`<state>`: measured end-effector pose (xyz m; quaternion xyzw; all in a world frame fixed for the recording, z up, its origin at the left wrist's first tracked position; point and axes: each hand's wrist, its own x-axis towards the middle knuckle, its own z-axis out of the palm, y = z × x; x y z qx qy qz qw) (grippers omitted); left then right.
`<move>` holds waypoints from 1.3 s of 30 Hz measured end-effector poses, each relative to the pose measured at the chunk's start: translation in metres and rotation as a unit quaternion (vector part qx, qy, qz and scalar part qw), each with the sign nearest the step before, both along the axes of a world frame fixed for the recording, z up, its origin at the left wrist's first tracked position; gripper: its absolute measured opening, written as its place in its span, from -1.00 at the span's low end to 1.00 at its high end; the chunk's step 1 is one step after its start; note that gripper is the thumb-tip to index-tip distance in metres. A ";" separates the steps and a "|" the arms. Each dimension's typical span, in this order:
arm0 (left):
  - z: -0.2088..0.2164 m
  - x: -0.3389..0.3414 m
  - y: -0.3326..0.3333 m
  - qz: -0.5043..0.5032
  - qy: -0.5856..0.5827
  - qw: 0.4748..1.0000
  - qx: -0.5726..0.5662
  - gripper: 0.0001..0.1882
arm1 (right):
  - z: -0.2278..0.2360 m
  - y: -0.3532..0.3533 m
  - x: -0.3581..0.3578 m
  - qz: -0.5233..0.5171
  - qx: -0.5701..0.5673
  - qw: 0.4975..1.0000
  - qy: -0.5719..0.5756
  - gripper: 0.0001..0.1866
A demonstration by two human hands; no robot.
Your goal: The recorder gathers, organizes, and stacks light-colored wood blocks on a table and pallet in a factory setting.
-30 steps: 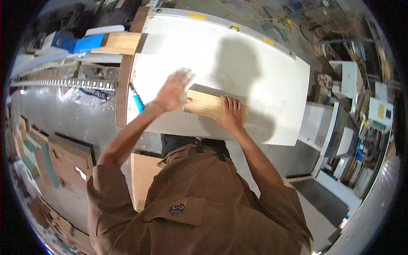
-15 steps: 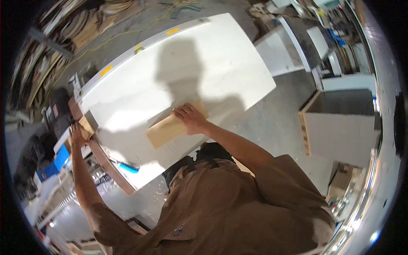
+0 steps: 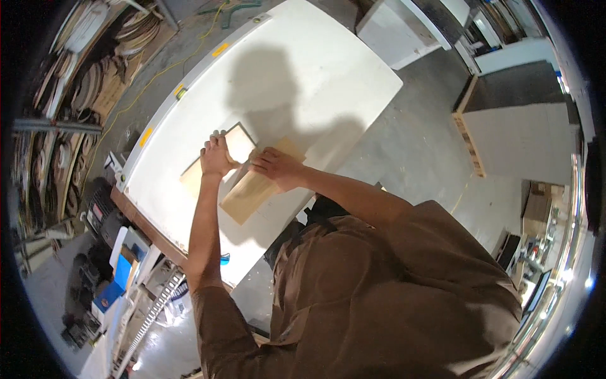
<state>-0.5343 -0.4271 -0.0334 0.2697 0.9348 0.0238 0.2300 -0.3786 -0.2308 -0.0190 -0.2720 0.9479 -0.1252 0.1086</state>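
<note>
On the white tabletop (image 3: 322, 66), two pale wooden boards lie side by side, close together. My left hand (image 3: 218, 156) grips the farther wooden board (image 3: 240, 144), its fingers over the dark far edge. My right hand (image 3: 279, 169) has its fingers bent over the nearer wooden board (image 3: 247, 197), close to the gap between the two. The hands cover parts of both boards, so whether the boards touch under them is hidden.
A long spirit level (image 3: 162, 115) with yellow marks lies along the table's far-left edge. A blue object (image 3: 225, 259) shows beside my left forearm. Shelves of stacked wood pieces (image 3: 95, 76) stand left; a large grey cabinet (image 3: 521, 136) is on the right.
My left hand has come from the table's left edge to its middle, bringing its wooden board beside the other. The right hand stays on the nearer board. The view has turned slightly.
</note>
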 end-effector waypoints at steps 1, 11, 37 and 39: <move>-0.006 -0.002 0.008 -0.005 0.013 0.999 0.045 0.12 | -0.005 -0.002 0.001 -0.001 -0.035 0.999 0.034 -0.08; -0.019 0.051 0.001 0.295 -0.224 0.815 0.446 -0.64 | -0.008 0.000 -0.001 0.004 -0.077 0.986 0.147 0.08; -0.017 0.195 -0.054 0.523 -0.066 0.631 0.570 -0.40 | -0.042 0.076 0.027 -0.198 -0.440 0.863 -0.146 0.52; -0.024 0.196 -0.054 0.530 -0.061 0.629 0.566 -0.40 | -0.043 0.075 0.027 -0.193 -0.462 0.853 -0.148 0.51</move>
